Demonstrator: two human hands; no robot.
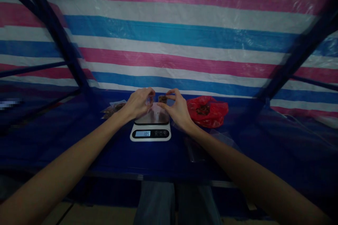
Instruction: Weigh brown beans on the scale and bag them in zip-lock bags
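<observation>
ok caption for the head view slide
Left hand and right hand hold a small clear bag over a white digital kitchen scale.

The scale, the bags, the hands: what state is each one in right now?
Kitchen scale: switched on, display lit, digits look like 105.
Clear bag: on the scale platform, mouth pinched by both hands.
Left hand: fingers closed on the bag's top edge.
Right hand: fingers closed on the bag's top edge.
Red plastic bag: open, dark contents showing.
Flat clear bags: lying empty on the blue table.
</observation>
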